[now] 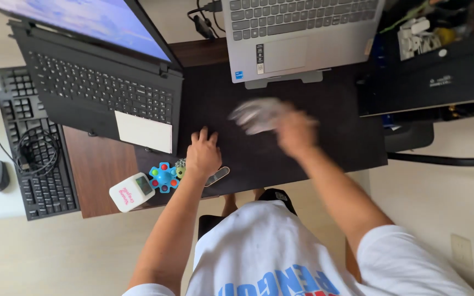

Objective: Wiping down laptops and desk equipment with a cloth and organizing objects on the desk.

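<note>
- Right hand (296, 131) sits over the black desk mat (336, 142), fingers closed on a pale cloth (259, 115); both are motion-blurred.
- Left hand (203, 154) lies flat on the mat, fingers apart, holding nothing.
- Wiping appears under way; no part of the mat looks visibly different, so progress cannot be judged.
- Just beside the left hand: a colourful fidget toy (164, 177) and a white gadget (131, 191).
- The black laptop (105, 87) and grey laptop (297, 33) are cut off by the frame's top edge.
</note>
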